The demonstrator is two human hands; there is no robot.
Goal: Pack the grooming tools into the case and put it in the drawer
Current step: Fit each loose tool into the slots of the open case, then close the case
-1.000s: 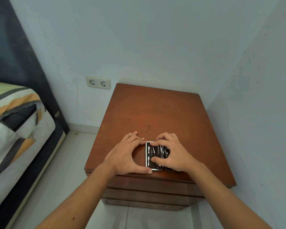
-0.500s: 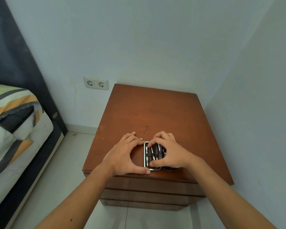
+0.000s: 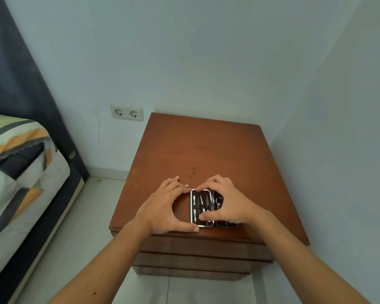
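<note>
1. At the near edge of the brown wooden nightstand surface [image 3: 206,145] I see the small black grooming case with a silver rim [image 3: 201,208], lying open and flat, both halves side by side.
2. Its left half shows slim silver grooming tools [image 3: 201,201] seated in black loops; the right half is mostly hidden under my right hand [image 3: 229,204], though a looped metal tool shows there.
3. My left hand [image 3: 165,210] curves in a wide C around the case's left side: fingertips touch the far corner, thumb touches the near corner. It frames the case rather than closing on it.
4. My right hand lies over the right half, its index finger at the far rim and its thumb pressed on the left half near the front edge. I cannot tell whether it pinches a tool.
5. Below the top, the stacked wooden drawer fronts [image 3: 202,249] are closed.
6. A white double wall socket [image 3: 126,112] sits left of the nightstand, and a striped bed [image 3: 20,163] fills the left edge.
</note>
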